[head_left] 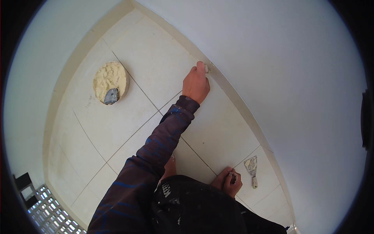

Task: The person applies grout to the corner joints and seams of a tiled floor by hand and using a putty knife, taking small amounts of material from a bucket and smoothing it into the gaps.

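My left hand (pixel 196 85) reaches out to the tile skirting (pixel 241 105) at the foot of the right wall. Its fingers are closed on a small whitish piece (pixel 206 68), pressed against or close to the skirting; its kind is not clear. Beside my bent knee, my right hand (pixel 233 184) is curled, with something greyish partly showing among the fingers. Just right of it, a putty-smeared putty knife (pixel 252 170) lies on the floor. To the left stands a round tub of cream-coloured putty (pixel 110 76), with a grey flat spreader (pixel 111 96) resting on the putty.
Pale floor tiles (pixel 136 101) with dark joints lie beneath me. Walls rise on the left and right (pixel 304 78), meeting at the far top corner. A grating-like panel with small openings (pixel 54 212) stands at the lower left, beside a dark frame (pixel 25 190).
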{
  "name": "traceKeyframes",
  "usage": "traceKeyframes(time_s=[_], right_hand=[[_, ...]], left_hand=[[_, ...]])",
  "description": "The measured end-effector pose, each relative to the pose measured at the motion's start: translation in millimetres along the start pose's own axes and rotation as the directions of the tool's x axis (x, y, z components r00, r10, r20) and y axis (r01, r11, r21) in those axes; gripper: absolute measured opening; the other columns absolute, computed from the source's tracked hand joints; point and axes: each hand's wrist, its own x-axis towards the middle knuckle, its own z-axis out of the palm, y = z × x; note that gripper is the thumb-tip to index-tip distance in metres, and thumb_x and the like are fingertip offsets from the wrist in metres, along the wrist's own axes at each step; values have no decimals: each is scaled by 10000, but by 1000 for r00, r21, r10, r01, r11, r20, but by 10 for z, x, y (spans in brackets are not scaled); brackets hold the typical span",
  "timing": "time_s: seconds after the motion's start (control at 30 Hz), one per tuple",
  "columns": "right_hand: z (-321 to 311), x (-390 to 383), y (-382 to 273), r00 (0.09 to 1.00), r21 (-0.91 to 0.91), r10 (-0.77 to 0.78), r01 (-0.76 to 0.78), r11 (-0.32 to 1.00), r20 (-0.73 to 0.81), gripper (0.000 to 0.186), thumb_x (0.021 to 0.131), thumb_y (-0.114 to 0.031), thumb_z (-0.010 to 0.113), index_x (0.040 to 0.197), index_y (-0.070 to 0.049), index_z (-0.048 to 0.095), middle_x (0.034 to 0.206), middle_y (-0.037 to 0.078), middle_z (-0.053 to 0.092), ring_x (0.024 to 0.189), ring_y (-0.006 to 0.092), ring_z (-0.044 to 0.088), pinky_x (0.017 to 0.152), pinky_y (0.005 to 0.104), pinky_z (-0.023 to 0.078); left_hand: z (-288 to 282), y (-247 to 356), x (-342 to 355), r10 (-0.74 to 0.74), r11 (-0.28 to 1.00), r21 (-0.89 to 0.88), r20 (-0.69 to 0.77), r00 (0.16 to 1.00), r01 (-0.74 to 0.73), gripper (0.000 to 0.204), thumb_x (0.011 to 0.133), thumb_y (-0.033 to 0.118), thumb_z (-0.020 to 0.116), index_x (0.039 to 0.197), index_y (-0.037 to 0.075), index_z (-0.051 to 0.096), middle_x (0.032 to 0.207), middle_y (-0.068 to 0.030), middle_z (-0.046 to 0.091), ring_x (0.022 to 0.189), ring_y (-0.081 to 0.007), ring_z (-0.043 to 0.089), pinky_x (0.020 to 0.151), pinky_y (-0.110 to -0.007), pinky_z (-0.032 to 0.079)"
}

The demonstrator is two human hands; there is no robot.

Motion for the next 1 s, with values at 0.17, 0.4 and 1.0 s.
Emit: traceKeyframes(time_s=[0.17, 0.4, 1.0], right_hand=[[33, 4, -30, 999, 16, 30, -30, 999, 18, 121, 935, -103, 626, 1000, -13, 672, 1069, 226, 744, 997, 347, 745, 844, 402, 582], [8, 24, 5, 1000, 11, -19, 18, 1000, 1, 134, 940, -111, 631, 1012, -6, 676, 1068, 235, 743, 988, 346, 748, 840, 398, 584], [85, -109, 8, 1000, 1, 17, -17, 1000, 9, 143, 934, -125, 635, 1006, -8, 675, 1061, 220, 746, 961, 362, 744, 829, 412, 581]], left_hand=[[44, -184, -97, -144, 984, -127, -182, 973, 122, 337, 828, -73, 528, 1149, -51, 430, 858, -218, 648, 759, -435, 645, 700, -489, 529], [368, -281, -121, -143, 990, -10, -132, 981, 143, 442, 848, -31, 518, 1281, -111, 477, 1025, -238, 634, 947, -370, 629, 833, -426, 516], [318, 313, -118, -453, -380, -844, 527, 720, 378, 781, 819, -113, 429, 1553, 135, 328, 1091, 26, 435, 861, -135, 426, 755, -308, 377]])
